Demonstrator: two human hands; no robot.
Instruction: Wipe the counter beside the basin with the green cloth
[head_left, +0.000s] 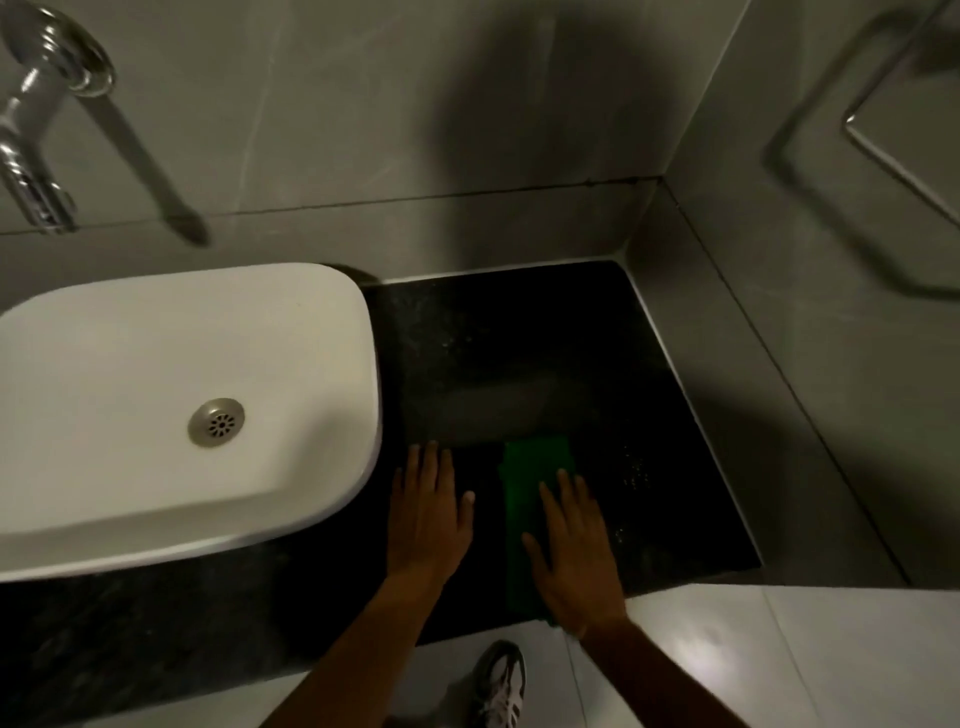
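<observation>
The right hand is pressing flat on the green cloth, its grip open, with the fingers spread and the palm down rather than curled around the fabric. The cloth is lying as a long folded strip on the dark speckled table, running from the front edge toward the back, and the hand is covering its right half near the front. The left hand is resting just beside the cloth, its grip also open and holding nothing, the palm flat on the bare stone and the fingertips pointing toward the wall.

Left of that hand, the white basin is sitting on the table (its rounded corner almost touching the little finger), and a metal drain is showing in its bowl. A chrome tap is jutting out of the grey tiled wall above the basin, blurred at the top left of the head view. A faint pale streak is crossing the table beyond the cloth, and small bright specks are scattering across the stone to the cloth's right.

The table is ending against a grey tiled side wall, where a metal towel rail is hanging at the upper right. Below the front edge, a pale tiled floor is gleaming, and one shoe is standing between the two forearms.
</observation>
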